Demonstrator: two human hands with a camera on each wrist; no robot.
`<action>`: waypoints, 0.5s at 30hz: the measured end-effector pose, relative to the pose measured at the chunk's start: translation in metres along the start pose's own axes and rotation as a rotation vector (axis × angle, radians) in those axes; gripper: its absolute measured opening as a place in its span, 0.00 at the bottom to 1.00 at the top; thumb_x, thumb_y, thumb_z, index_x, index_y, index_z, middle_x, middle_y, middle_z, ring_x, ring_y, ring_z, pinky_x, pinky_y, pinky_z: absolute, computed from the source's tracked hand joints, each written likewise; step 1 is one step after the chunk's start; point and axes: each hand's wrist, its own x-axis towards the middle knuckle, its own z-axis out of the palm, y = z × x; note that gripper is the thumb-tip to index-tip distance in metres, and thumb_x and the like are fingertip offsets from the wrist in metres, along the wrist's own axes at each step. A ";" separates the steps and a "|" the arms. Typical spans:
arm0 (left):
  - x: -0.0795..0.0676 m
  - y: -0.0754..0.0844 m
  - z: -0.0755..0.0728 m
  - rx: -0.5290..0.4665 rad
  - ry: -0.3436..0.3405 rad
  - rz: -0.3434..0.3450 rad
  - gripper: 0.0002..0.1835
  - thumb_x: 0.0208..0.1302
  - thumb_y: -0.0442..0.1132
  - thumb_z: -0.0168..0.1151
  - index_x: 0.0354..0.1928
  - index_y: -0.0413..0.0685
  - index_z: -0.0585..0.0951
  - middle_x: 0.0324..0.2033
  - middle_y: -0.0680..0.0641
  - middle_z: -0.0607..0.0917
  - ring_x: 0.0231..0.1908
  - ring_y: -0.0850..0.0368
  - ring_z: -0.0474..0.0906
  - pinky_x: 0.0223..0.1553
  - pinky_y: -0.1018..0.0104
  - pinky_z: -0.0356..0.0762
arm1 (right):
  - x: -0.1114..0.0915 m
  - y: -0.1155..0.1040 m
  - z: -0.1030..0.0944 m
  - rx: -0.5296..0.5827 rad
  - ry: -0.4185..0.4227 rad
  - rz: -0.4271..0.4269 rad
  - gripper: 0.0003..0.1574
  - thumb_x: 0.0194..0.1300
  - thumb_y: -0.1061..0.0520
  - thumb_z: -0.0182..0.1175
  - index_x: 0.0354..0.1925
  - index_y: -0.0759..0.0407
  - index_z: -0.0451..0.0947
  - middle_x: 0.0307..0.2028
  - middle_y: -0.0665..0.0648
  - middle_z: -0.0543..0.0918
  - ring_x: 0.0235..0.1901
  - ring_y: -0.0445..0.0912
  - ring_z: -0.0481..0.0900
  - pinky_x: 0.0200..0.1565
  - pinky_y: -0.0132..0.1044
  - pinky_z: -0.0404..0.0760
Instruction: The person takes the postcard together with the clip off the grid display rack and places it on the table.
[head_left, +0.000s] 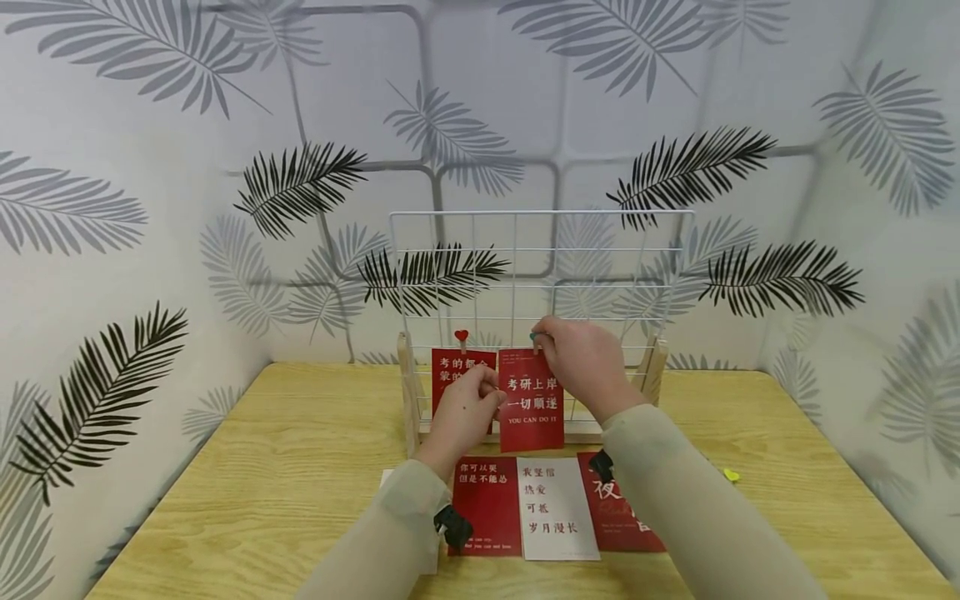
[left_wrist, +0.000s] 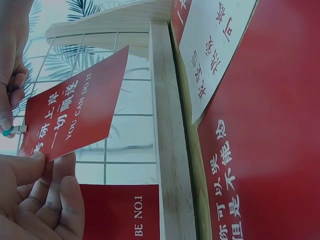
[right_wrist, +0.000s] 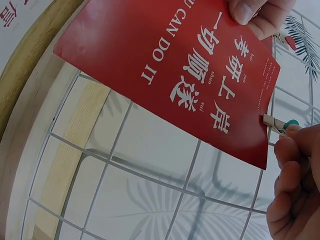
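A red card with white lettering stands in front of a white wire grid. My left hand pinches its left edge between thumb and fingers, as the left wrist view also shows. At the card's top edge my right hand pinches a small wooden clothespin with a teal top. The clothespin's tip meets the card; whether it also grips a wire cannot be told. To the left, another red card hangs on the grid under a clothespin with a red heart, partly hidden by my left hand.
Cards lie on the wooden table before the grid: a red one, a white one and another red one partly under my right arm. Wooden feet hold the grid. A yellow piece lies at right.
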 end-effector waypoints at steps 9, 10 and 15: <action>-0.001 0.002 -0.002 0.032 -0.002 0.008 0.05 0.74 0.41 0.61 0.47 0.52 0.78 0.34 0.52 0.81 0.32 0.55 0.81 0.31 0.61 0.80 | 0.000 0.001 -0.001 0.026 -0.013 0.005 0.07 0.71 0.51 0.63 0.44 0.50 0.86 0.31 0.50 0.88 0.23 0.43 0.80 0.26 0.42 0.80; -0.001 0.002 -0.003 0.037 0.000 0.009 0.05 0.74 0.41 0.61 0.47 0.52 0.78 0.34 0.52 0.81 0.32 0.56 0.81 0.32 0.61 0.80 | 0.000 0.001 -0.001 0.031 -0.016 0.008 0.07 0.71 0.51 0.63 0.44 0.50 0.86 0.31 0.50 0.88 0.24 0.43 0.80 0.27 0.42 0.80; -0.002 0.002 -0.004 0.044 -0.005 0.006 0.05 0.73 0.41 0.62 0.46 0.52 0.78 0.33 0.52 0.80 0.31 0.57 0.80 0.30 0.61 0.80 | -0.001 0.002 -0.001 0.055 -0.030 0.022 0.07 0.72 0.51 0.63 0.43 0.50 0.85 0.31 0.50 0.88 0.24 0.44 0.80 0.28 0.42 0.81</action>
